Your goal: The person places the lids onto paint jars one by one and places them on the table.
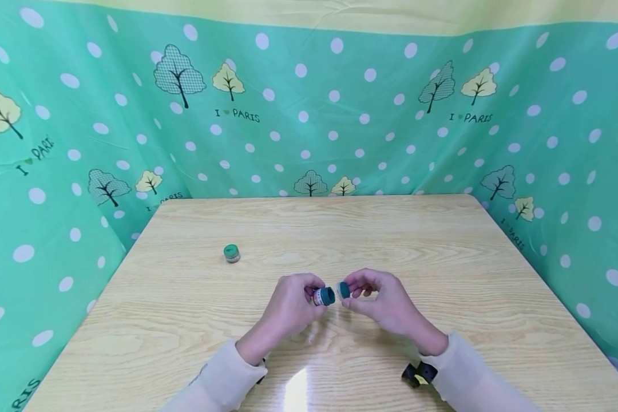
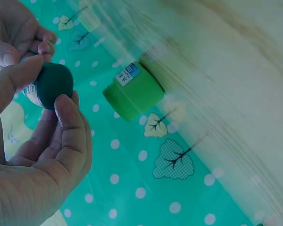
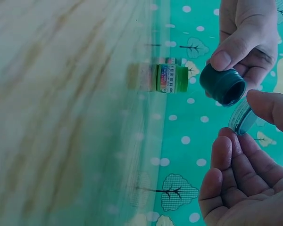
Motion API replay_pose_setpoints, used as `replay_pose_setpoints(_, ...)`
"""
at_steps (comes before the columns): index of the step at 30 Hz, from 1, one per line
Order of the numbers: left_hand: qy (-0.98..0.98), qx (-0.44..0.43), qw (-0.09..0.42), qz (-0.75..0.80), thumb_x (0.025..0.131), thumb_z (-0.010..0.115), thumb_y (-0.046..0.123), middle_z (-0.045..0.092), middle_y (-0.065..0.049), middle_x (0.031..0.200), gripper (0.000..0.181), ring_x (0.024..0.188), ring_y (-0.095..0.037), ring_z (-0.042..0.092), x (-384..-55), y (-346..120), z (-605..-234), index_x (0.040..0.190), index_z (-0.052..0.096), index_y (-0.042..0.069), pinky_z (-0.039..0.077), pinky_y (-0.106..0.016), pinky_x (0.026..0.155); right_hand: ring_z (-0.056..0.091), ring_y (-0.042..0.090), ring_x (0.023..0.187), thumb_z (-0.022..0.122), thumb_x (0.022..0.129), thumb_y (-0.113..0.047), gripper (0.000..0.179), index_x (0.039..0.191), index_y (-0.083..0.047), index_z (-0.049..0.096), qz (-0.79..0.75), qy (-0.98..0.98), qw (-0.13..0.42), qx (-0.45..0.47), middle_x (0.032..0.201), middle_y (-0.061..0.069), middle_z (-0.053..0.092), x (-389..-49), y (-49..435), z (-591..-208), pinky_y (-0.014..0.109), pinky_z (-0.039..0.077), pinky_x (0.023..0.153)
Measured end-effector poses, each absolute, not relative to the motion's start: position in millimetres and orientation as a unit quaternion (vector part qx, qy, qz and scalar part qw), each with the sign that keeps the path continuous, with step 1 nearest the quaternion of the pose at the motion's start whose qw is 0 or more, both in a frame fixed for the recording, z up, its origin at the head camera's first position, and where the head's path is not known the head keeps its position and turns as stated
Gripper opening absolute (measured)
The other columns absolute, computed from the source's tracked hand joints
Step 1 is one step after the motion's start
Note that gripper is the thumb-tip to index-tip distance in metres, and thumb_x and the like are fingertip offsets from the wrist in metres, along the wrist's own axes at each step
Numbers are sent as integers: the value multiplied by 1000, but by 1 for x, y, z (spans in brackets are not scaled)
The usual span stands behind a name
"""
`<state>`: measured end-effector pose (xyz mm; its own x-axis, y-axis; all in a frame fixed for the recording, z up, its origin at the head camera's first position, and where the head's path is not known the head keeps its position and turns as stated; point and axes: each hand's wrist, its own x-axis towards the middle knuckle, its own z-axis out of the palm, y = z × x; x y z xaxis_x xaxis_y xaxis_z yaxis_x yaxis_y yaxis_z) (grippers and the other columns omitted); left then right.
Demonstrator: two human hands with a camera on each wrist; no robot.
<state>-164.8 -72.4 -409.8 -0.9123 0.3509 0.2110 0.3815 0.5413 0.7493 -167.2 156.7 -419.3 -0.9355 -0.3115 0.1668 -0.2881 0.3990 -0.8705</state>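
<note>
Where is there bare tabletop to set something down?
Bare table runs from the right hand to the right edge, and along the back curtain, beyond the green jar. It's crowded mid-table, where the left hand holds an open jar close to the right hand's lid.

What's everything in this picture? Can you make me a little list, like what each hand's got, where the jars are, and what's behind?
Left hand: holds a dark teal jar, mouth turned toward the other hand
Right hand: pinches a round lid
Jar and lid: close, with a small gap between
Other jar: green-lidded jar, standing farther back, left of the hands
Surface: wood-patterned table
Behind: green cloth with pale dots and trees
</note>
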Motion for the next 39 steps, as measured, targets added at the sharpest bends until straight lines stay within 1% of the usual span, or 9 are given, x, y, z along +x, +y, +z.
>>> replay_pose_setpoints(7, -881, -209, 21, -424, 73, 87, -3, 70, -1, 82, 29, 70, -12, 62, -164, -70, -410, 98, 75, 1, 53, -21, 62, 66, 19, 86, 87, 83, -16, 28, 107, -18, 72, -518, 835, 14, -185, 94, -6, 73, -167, 155, -421, 35, 54, 79)
replay_pose_setpoints(15, -880, -212, 23, -424, 74, 85, -5, 69, 0, 80, 25, 68, -11, 60, -163, -69, -412, 95, 75, 3, 53, -22, 61, 65, 19, 86, 88, 82, -18, 29, 107, -19, 73, -515, 835, 20, -191, 92, -6, 72, -167, 153, -423, 41, 54, 79)
replay_pose_setpoints(23, -880, -218, 26, -422, 75, 85, -4, 69, 0, 80, 24, 68, -11, 59, -163, -69, -413, 96, 75, 2, 53, -22, 61, 65, 18, 85, 87, 83, -17, 28, 107, -19, 73, -517, 832, 18, -201, 91, -6, 71, -166, 152, -424, 38, 55, 78)
replay_pose_setpoints(30, -880, -221, 22, -421, 75, 85, -4, 70, -1, 81, 24, 70, -12, 60, -163, -68, -413, 96, 75, 2, 53, -22, 63, 65, 19, 85, 87, 83, -15, 29, 108, -15, 73, -520, 828, 18, -210, 92, -4, 72, -166, 152, -425, 35, 55, 77)
replay_pose_setpoints(35, -879, -224, 24, -419, 74, 86, -4, 70, 0, 82, 25, 71, -11, 60, -163, -67, -413, 96, 75, 2, 53, -22, 63, 65, 18, 86, 87, 84, -17, 29, 109, -16, 73, -517, 829, 22, -212, 93, -5, 72, -167, 152, -426, 34, 55, 78)
replay_pose_setpoints(39, -879, -228, 27, -417, 75, 86, -4, 70, 0, 81, 25, 70, -11, 60, -162, -67, -412, 96, 75, 2, 52, -22, 63, 66, 19, 87, 86, 84, -20, 30, 110, -14, 73, -515, 828, 24, -219, 95, -4, 72, -167, 152, -427, 35, 55, 78)
